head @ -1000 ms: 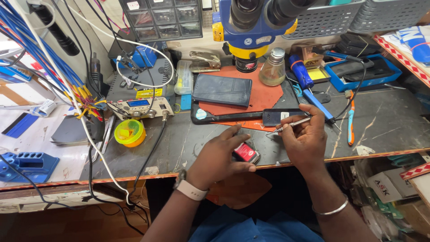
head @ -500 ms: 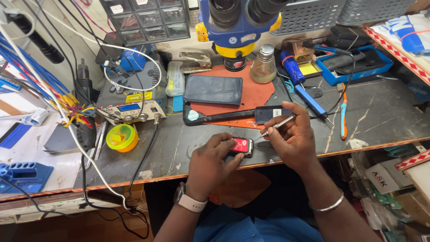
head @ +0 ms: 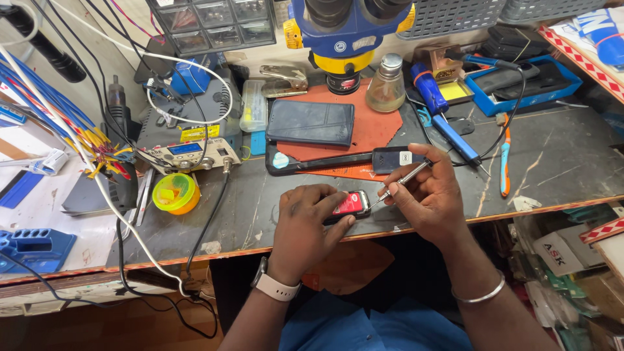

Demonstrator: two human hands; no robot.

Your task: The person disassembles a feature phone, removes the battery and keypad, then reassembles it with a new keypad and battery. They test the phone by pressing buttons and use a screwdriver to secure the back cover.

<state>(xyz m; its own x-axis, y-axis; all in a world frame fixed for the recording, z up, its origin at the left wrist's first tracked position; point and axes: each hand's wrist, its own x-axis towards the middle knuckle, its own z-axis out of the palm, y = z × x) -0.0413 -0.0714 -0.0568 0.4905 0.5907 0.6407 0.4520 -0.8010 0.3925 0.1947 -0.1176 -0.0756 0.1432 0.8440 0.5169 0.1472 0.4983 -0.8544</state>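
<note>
My left hand (head: 307, 224) presses down on a small red and black device (head: 350, 205) lying near the front edge of the dark workbench (head: 559, 162). My right hand (head: 434, 195) grips a thin metal screwdriver (head: 402, 181), its tip touching the right end of the device. A white watch sits on my left wrist and a metal bangle on my right.
Behind the hands lie a black phone (head: 311, 122) on an orange mat (head: 374, 127), a long black tool (head: 325, 162) and a small black box (head: 393, 158). A microscope (head: 348, 32), glass bottle (head: 386, 84), blue tray (head: 526, 84), yellow tub (head: 175, 192) and cables crowd the bench.
The view has shifted slightly. My hands stay on the red device; the screwdriver tip has come down from beside the small black box to the device's right end.
</note>
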